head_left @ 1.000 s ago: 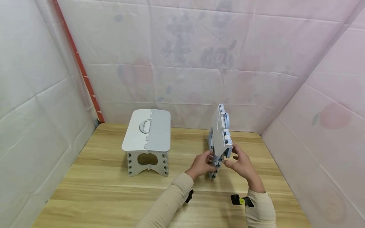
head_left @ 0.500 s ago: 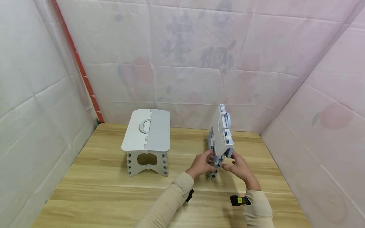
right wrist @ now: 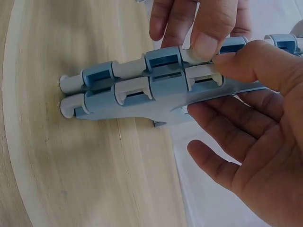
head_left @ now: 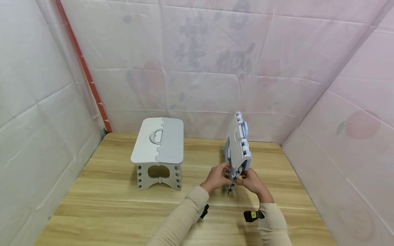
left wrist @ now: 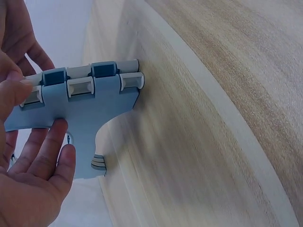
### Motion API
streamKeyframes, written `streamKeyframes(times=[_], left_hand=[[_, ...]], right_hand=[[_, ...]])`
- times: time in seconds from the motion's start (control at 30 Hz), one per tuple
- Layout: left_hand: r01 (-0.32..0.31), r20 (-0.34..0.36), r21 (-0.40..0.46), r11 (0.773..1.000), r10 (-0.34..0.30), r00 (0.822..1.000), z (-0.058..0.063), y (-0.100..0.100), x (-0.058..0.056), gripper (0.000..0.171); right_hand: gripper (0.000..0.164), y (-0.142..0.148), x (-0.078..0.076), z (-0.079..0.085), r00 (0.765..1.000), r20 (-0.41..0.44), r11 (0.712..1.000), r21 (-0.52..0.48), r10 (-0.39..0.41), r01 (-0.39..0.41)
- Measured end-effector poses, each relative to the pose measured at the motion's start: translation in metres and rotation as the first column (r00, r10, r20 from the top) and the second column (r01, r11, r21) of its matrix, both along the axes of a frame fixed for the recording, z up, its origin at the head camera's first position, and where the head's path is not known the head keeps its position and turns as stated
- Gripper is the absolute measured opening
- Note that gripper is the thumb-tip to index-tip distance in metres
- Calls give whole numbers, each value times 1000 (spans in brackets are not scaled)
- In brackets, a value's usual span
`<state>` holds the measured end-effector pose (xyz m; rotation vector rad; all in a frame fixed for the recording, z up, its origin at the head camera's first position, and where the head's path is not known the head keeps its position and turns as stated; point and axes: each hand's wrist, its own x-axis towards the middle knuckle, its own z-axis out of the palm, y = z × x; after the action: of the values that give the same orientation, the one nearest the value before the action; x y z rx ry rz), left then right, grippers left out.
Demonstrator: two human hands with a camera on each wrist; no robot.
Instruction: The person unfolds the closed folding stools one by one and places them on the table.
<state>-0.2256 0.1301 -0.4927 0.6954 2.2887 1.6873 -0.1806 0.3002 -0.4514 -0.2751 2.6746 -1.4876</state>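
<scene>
A blue and white folding stool (head_left: 238, 147) stands half folded on the right of the table, its top halves tipped up. My left hand (head_left: 216, 178) grips its near legs from the left, thumb at the hinged edge. From the right, my right hand (head_left: 253, 183) pinches the same legs, with the thumb (right wrist: 255, 61) on the hinge edge and fingers behind the panel. In the right wrist view, two rows of blue and white hinge knuckles (right wrist: 163, 62) lie side by side, and the left thumb (right wrist: 208, 40) meets the right thumb there.
A grey and white folding stool (head_left: 173, 143) stands unfolded on the left of the wooden table (head_left: 117, 212). White sheeting (head_left: 197, 92) hangs close behind the table and along both sides. A red strip (head_left: 89, 77) runs down the back left corner.
My right hand has moved left and closer in, its thumb now against the stool's legs. The stool's raised top has barely shifted, and my left hand keeps its place.
</scene>
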Motion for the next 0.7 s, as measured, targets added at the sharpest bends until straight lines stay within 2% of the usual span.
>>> streamKeyframes(times=[0.07, 0.37, 0.5, 0.7], left_hand=[[3, -2, 5, 1000, -3, 1000, 1, 0, 0, 50], [7, -1, 3, 1000, -7, 1000, 2, 0, 0, 51], [10, -14, -33, 999, -10, 1000, 4, -2, 0, 51], [11, -59, -105, 994, -17, 998, 6, -5, 0, 52]], right_hand=[[53, 2, -2, -4, 1000, -2, 1000, 3, -2, 2], [50, 0, -2, -1, 1000, -25, 999, 47, 5, -3], [44, 3, 0, -3, 999, -34, 999, 49, 5, -3], [31, 8, 5, -5, 990, -139, 997, 71, 22, -12]])
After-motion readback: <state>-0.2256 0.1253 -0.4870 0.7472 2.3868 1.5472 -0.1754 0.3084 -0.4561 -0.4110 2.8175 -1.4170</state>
